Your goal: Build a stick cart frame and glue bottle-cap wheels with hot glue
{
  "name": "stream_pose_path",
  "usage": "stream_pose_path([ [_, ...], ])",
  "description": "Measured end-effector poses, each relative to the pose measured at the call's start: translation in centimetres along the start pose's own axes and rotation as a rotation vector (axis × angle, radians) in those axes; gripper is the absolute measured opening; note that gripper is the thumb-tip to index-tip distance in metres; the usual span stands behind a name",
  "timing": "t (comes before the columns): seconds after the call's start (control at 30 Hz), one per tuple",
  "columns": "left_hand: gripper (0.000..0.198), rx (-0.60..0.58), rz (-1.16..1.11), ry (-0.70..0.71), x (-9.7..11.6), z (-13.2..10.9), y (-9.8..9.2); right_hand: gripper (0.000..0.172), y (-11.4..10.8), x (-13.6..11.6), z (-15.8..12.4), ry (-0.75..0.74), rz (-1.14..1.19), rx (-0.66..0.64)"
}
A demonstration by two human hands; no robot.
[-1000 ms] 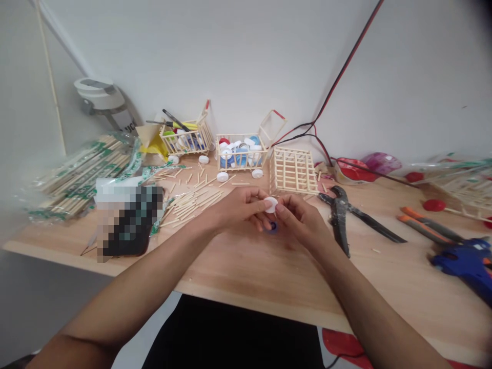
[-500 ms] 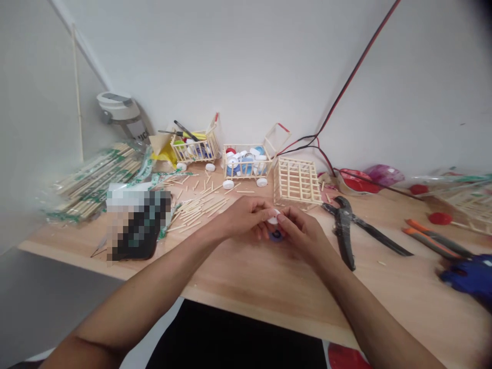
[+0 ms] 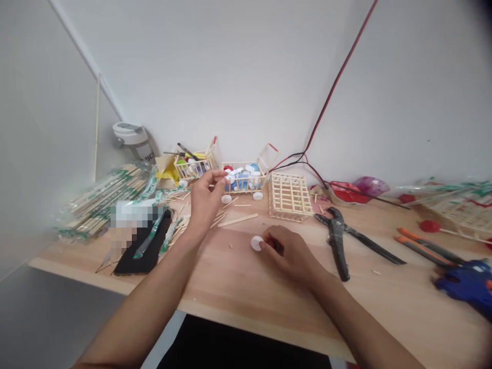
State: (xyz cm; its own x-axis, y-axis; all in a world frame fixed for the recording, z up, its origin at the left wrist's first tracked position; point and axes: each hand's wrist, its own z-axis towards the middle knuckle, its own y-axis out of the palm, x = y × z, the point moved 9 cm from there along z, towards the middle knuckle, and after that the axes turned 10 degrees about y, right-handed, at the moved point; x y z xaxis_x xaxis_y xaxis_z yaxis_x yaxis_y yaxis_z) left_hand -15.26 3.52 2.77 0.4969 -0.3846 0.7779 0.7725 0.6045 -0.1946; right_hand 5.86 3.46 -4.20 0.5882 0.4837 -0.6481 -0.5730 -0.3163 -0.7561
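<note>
Head view: at the left end of a wooden bench (image 3: 215, 277), bundled sticks (image 3: 103, 202) lie in plastic wrap below a tumbler (image 3: 132, 141), with a black object (image 3: 144, 246), partly pixelated, just beside them. The left hand (image 3: 205, 200) is raised above loose sticks (image 3: 238, 220), its fingers (image 3: 217, 177) curled narrow just in front of a stick cart (image 3: 244, 179) of bottle caps; whether they hold anything small cannot be told.

At mid-bench, a white cap (image 3: 257, 243) sits on the bare wood, its right edge touching the fingers (image 3: 266, 245) of the right hand (image 3: 290, 253). Those fingers are curled narrow, but the pictures do not settle whether they grip the cap or only meet it. The cap looks light, stiff and smooth, so it could slide at a nudge; its rim appears the surest place for a pinch.

Farther right stand a stick cage (image 3: 289, 197) and black pliers (image 3: 336, 241), then an orange-handled tool (image 3: 423, 251) and a blue glue gun (image 3: 467, 284), blurred at the frame's edge.
</note>
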Motion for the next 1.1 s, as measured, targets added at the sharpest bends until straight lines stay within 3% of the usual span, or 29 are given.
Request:
stream_pose_path([
  [0.17, 0.017, 0.029, 0.081, 0.085, 2.2, 1.9, -1.3, 0.031, 0.0, 0.1, 0.0, -0.008, -0.036, 0.022],
  [0.23, 0.017, -0.034, 0.162, 0.134, 3.2, 3.2, -1.0, 0.033, -0.1, 0.3, 0.1, 0.009, -0.039, 0.028],
  [0.33, 0.019, -0.290, 0.307, 0.218, 3.6, 4.8, 1.5, 0.034, -0.2, 0.4, 0.2, 0.025, -0.034, 0.029],
  [0.47, 0.027, -0.713, 0.650, 0.334, 1.6, 5.7, 6.1, 0.027, -0.3, 0.3, 0.3, 0.023, -0.017, 0.023],
  [0.53, 0.027, -0.784, 0.730, 0.338, 0.5, 6.5, 7.0, 0.026, -0.3, 0.4, 0.2, 0.026, -0.022, 0.027],
  [0.7, 0.027, -0.855, 0.822, 0.332, -0.8, 8.2, 7.6, 0.025, -0.3, 0.2, 0.1, -0.016, -0.043, 0.040],
  [0.87, 0.017, -0.911, 0.906, 0.307, -1.3, 8.3, 7.7, 0.024, -0.2, 0.3, 0.1, -0.031, -0.037, 0.039],
  [1.1, 0.021, -0.779, 0.998, 0.361, -0.1, 8.6, 7.1, 0.022, -0.2, 0.2, 0.2, -0.039, -0.033, 0.028],
])
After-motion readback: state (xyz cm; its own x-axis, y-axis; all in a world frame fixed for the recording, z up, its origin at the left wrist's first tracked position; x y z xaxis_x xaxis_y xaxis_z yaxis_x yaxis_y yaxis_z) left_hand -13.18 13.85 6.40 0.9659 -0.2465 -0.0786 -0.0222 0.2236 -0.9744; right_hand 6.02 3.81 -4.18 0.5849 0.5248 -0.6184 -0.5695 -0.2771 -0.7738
